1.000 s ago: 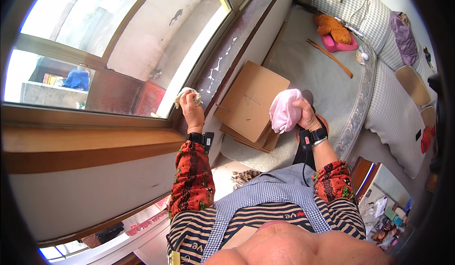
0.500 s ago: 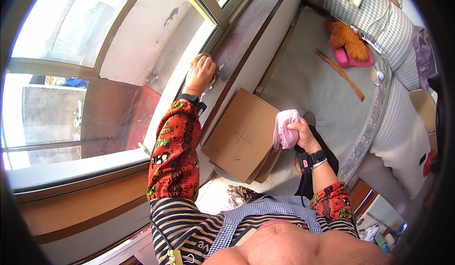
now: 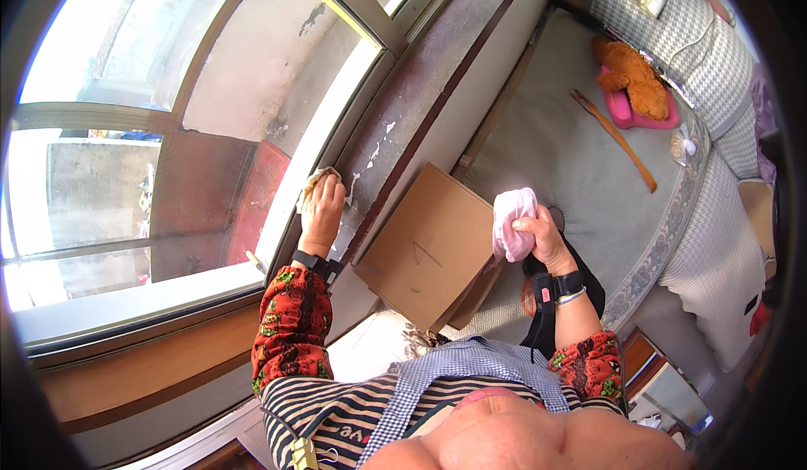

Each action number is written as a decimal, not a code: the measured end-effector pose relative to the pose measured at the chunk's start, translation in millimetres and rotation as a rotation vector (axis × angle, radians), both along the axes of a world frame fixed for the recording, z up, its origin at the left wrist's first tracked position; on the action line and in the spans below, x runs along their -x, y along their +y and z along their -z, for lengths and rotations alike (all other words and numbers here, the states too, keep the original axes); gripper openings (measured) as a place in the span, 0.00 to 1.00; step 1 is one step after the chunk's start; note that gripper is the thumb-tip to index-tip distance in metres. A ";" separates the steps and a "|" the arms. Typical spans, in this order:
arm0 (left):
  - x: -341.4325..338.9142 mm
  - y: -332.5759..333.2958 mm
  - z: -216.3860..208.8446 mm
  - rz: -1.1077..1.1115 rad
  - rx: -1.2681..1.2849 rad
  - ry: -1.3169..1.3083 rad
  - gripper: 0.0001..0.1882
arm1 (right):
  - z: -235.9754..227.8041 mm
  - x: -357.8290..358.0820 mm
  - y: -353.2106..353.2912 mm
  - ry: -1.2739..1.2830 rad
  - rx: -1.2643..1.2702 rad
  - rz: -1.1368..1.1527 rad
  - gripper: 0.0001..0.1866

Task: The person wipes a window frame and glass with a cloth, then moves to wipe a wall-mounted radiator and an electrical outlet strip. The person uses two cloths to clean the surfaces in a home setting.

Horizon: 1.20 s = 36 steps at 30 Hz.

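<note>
My left hand (image 3: pixel 322 214) reaches out to the window and is closed over a small yellowish-brown rag (image 3: pixel 323 177). It presses the rag against the lower rail of the window frame (image 3: pixel 357 104), beside the sill (image 3: pixel 395 125) with its peeling paint. Out in front of my body, my right hand (image 3: pixel 545 236) grips a bunched pink cloth (image 3: pixel 513 218) in the air, over the edge of a cardboard box. The cloth touches nothing else that I can make out.
Below the sill leans a flat brown cardboard box (image 3: pixel 424 243). Beyond it stretches a grey bed mat (image 3: pixel 572 134) bearing a wooden stick (image 3: pixel 618 142), an orange plush toy (image 3: pixel 635 75) and a pink object (image 3: pixel 626 117). A checked cushion (image 3: pixel 672 24) lies along the far right.
My left hand has slid the rag back along the window rail, nearer to my body. The right hand with the pink cloth has barely shifted, and the view has moved slightly.
</note>
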State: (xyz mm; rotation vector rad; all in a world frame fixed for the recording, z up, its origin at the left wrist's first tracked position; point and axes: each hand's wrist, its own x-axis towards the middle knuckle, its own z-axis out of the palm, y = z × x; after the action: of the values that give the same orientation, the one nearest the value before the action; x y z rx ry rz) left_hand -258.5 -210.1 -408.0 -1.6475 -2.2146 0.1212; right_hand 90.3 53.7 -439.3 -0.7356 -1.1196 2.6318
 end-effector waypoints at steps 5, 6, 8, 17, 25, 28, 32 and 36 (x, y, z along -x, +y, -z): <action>21.8 115.3 -6.0 0.138 -0.150 0.018 0.07 | 1.3 2.1 2.0 -0.012 0.004 -0.016 0.19; 28.6 156.0 -7.2 0.161 -0.190 -0.001 0.07 | 2.0 2.4 2.0 -0.016 -0.001 -0.001 0.19; 43.1 232.9 -12.3 0.250 -0.260 0.030 0.06 | 4.0 3.3 2.0 -0.009 0.000 0.014 0.20; 21.9 102.8 13.2 0.025 -0.057 0.031 0.09 | 0.3 4.1 3.0 0.022 0.049 -0.048 0.18; 26.3 100.7 11.1 0.055 -0.095 -0.021 0.11 | 1.1 2.6 7.8 -0.005 0.016 0.002 0.18; 42.6 211.8 9.8 0.123 -0.213 -0.094 0.12 | 5.8 4.5 4.8 -0.008 0.018 -0.012 0.19; 43.6 254.4 15.1 0.058 -0.212 -0.075 0.11 | 10.7 5.8 2.2 -0.060 -0.025 -0.034 0.20; 25.6 147.8 32.3 -0.039 -0.180 -0.042 0.12 | 11.5 6.2 6.5 -0.011 0.045 -0.069 0.19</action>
State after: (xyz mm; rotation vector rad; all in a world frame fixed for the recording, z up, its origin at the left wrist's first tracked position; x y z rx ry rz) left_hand -284.1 -62.3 -440.3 -1.5239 -2.2172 -0.1005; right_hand 84.1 60.2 -450.8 -0.7331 -1.1113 2.7217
